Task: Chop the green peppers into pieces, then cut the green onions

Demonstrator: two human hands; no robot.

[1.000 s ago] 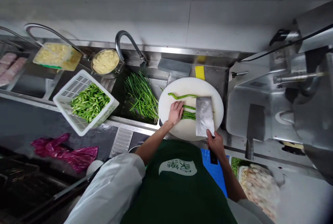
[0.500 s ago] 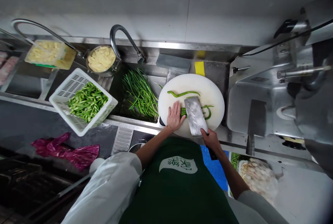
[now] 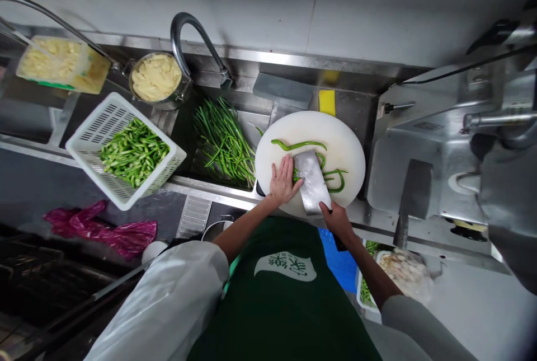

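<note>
Bare strip along cutting board's (image 3: 354, 154) right margin; room to pass there. Left hand (image 3: 284, 182) and cleaver (image 3: 311, 183) block the middle; curled green peppers (image 3: 342, 182) just right of blade. Faucet (image 3: 175, 42) behind, white basket (image 3: 162, 175) left, hem the sink (image 3: 257, 120).

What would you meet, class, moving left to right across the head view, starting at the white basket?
White basket → long green stalks → left hand → cleaver → right hand → dark broad-bladed tool.
</note>
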